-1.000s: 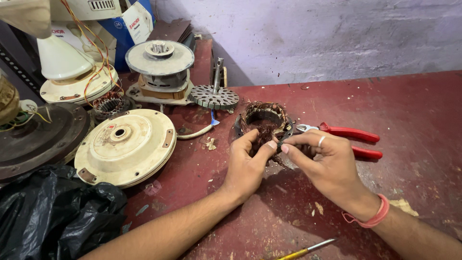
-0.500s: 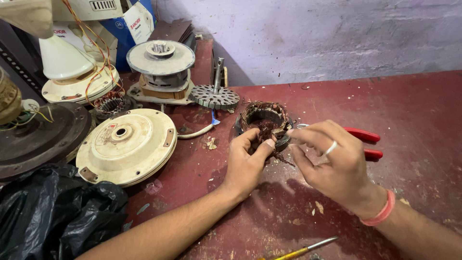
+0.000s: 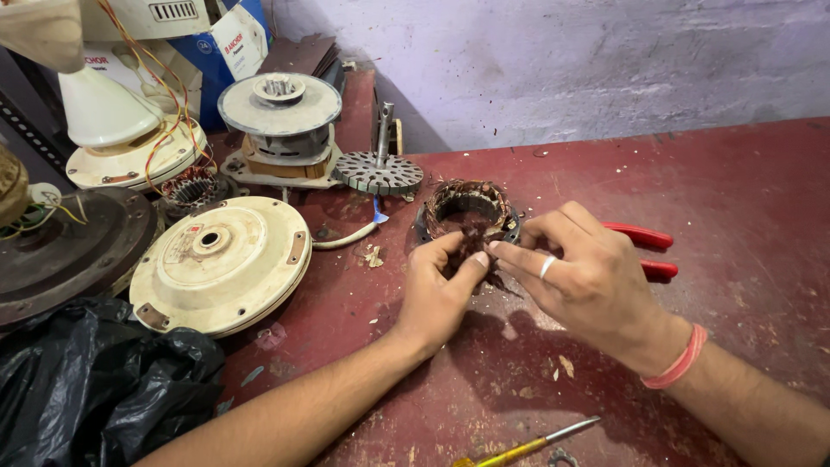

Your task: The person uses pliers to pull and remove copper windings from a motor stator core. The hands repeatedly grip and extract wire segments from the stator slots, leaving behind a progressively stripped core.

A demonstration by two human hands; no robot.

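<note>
The right hand [image 3: 588,277] slides in over the red-handled pliers [image 3: 644,246], covering more of the handles than a second ago. Its fingers now stretch flat toward the left hand [image 3: 437,290], ring finger showing, fingertips meeting the left thumb just in front of the wound stator ring [image 3: 467,212] instead of pinching at its rim.

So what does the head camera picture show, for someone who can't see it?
Two bare hands, left hand and right hand, pinch at a round rusty copper-wound motor ring on a worn red table. Red-handled pliers lie behind the right hand; a cream round fan cover sits left.
</note>
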